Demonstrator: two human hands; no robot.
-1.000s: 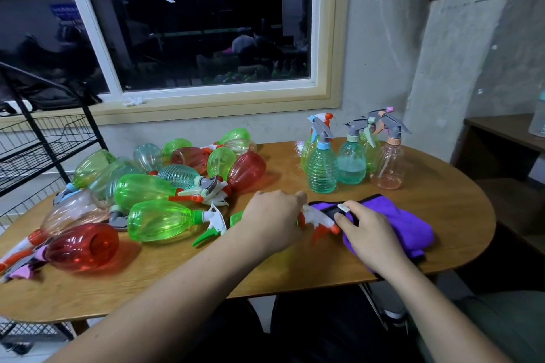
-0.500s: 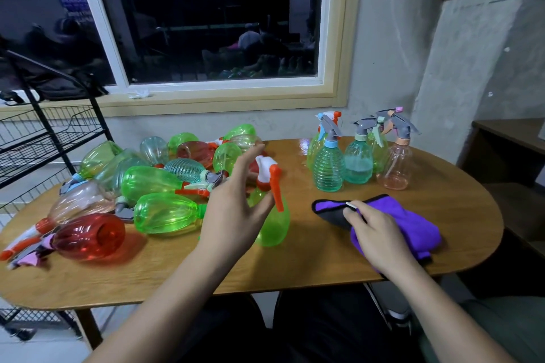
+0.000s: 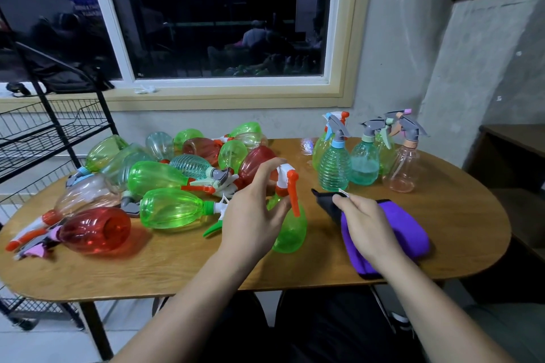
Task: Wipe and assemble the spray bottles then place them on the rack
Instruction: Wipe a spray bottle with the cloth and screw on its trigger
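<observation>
The green spray bottle (image 3: 290,233) stands just to the left of the purple cloth (image 3: 410,230), and the coming wipe turns on that gap: the bottle is near the cloth but not touching it, and the right hand (image 3: 365,224) that lies on the cloth is the one that would have to bring the two together. The bottle's long axis runs close to upright, leaning a little. Its orange-and-white trigger head (image 3: 287,180) is at the top and its round base is down by the bench (image 3: 442,215), though I cannot say whether the base rests there or hangs just above. The left hand (image 3: 253,215) grips it high up, with the fingers curled over the head and the thumb against the neck under the trigger, so the whole belly of the bottle is bare on the side facing the cloth. The right hand lies over the cloth with its fingertips bent down at the black-edged corner, where a small white tag shows. Whether they pinch that corner or only press on it, I cannot tell. Behind the left hand lies the heap of bottles (image 3: 165,206) not yet stood up. A few upright bottles (image 3: 334,162) stand at the back of the bench, and the wire rack (image 3: 44,132) waits well off to the left.
</observation>
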